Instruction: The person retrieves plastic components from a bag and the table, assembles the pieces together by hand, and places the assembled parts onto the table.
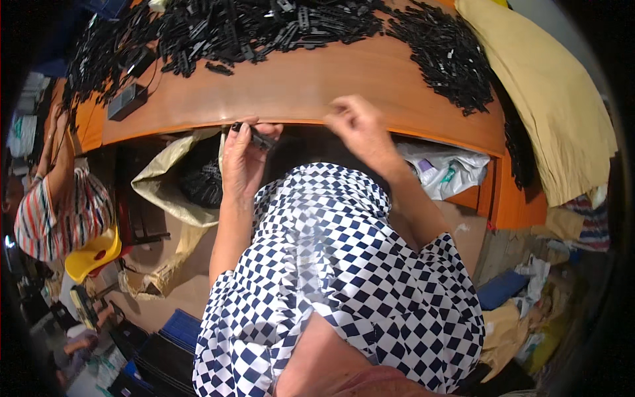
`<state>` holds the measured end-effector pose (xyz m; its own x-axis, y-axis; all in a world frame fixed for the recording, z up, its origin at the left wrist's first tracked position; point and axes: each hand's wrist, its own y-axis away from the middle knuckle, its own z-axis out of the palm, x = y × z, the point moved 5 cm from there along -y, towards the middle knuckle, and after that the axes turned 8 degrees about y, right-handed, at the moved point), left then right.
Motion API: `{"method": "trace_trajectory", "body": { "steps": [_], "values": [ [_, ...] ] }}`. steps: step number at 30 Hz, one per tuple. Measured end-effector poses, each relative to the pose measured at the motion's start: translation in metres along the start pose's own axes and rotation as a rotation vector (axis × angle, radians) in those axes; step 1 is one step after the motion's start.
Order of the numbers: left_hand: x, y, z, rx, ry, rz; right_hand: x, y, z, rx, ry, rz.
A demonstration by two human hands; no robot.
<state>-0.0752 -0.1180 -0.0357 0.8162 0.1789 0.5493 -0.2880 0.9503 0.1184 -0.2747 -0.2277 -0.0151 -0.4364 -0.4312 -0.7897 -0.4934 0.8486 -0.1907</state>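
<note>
A black plastic part is clasped in the left hand at the tabletop's near edge, presumably for close handling; its long axis slants from far left to near right. The right hand is held apart, fingers curled, contents indeterminable.

Your left hand: grips small black part | Your right hand: apart, fingers curled, blurred | Your table: black pieces heaped along far side

Wearer's two hands, one yellow seat
</note>
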Motion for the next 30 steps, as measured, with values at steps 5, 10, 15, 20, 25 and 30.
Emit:
{"method": "trace_trajectory", "body": {
  "steps": [5,10,15,20,25,30],
  "values": [
    [-0.003,0.003,-0.025,0.021,0.021,-0.182,0.075,-0.007,-0.104,0.289,0.762,-0.038],
    [0.028,0.0,-0.018,0.121,-0.352,-0.091,0.093,-0.049,-0.126,0.204,1.061,-0.209],
    [0.073,-0.038,-0.04,0.224,-0.913,0.023,0.11,-0.082,-0.129,0.069,1.244,-0.205],
    [0.123,-0.082,-0.056,0.215,-1.387,0.433,0.106,-0.095,-0.13,0.045,1.261,-0.225],
    [0.13,-0.115,-0.028,0.058,-1.812,0.646,0.099,-0.097,-0.141,0.199,1.166,-0.281],
    [0.119,-0.131,-0.027,-0.056,-1.971,0.482,0.106,-0.106,-0.152,0.262,1.08,-0.204]
  ]
}}
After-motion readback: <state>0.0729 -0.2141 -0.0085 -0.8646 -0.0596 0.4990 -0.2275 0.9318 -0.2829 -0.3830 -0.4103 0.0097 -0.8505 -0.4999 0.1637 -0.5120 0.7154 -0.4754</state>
